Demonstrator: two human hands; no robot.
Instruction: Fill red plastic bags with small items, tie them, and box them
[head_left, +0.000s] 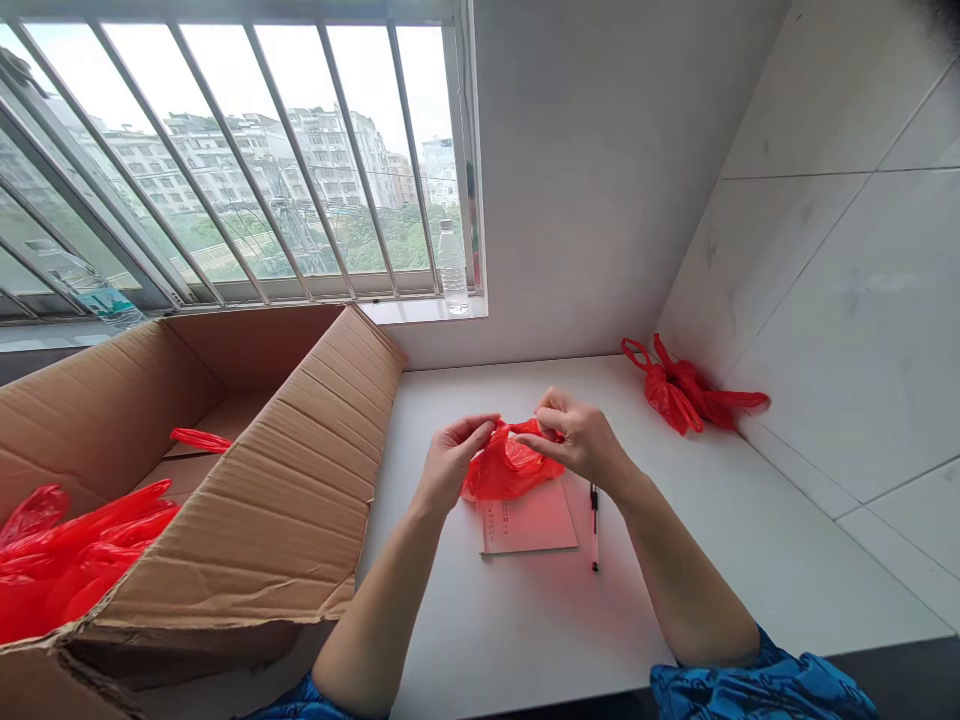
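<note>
A small red plastic bag (504, 470) hangs just above a pale notepad (529, 520) in the middle of the white table (525, 630). My left hand (450, 462) pinches its left handle with closed fingers. My right hand (577, 436) pinches the right handle, fingers curled round it. Both hands pull the two handles together over the top of the bag. Whatever is inside the bag is hidden.
A black pen (595, 525) lies right of the notepad. A big open cardboard box (285, 480) at left holds more red bags (67, 560). Tied red bags (686, 390) lie by the tiled right wall. A water bottle (452, 268) stands on the windowsill.
</note>
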